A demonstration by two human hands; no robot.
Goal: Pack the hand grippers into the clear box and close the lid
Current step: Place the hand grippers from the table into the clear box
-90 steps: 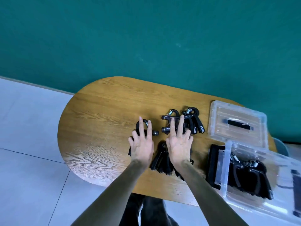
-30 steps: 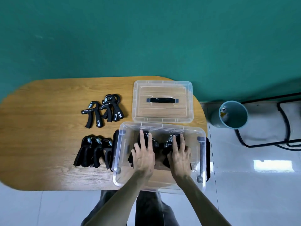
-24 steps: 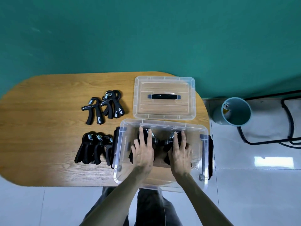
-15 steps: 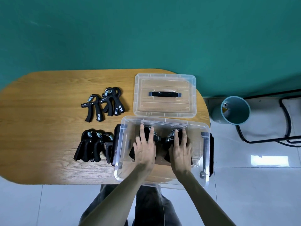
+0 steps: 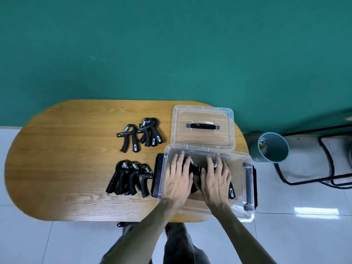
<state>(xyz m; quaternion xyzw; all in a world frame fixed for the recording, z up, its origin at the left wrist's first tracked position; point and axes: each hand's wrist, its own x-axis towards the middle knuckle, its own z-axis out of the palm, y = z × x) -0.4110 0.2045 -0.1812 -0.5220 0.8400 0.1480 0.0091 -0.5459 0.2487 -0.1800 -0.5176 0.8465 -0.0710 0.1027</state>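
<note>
The clear box [image 5: 200, 212] stands open at the table's near right end. Both my hands are inside it, side by side. My left hand [image 5: 178, 180] and my right hand [image 5: 216, 180] each lie palm down over black hand grippers [image 5: 196, 169], fingers wrapped on them, springs showing at the fingertips. The clear lid [image 5: 202, 139] with a dark handle lies flat just behind the box. Three grippers [image 5: 131, 178] lie bunched left of the box. Farther back lies another small group of grippers [image 5: 141, 135].
The oval wooden table [image 5: 66, 159] has bare wood across its left half. A black flap [image 5: 157, 176] sticks out at the box's left side. On the tiled floor to the right stand a teal bin [image 5: 272, 147] and a black metal frame [image 5: 333, 168].
Three seconds ago my hands pressed on grippers on the table. Since then they carried those into the box, and over the last second they stay there, nearly still.
</note>
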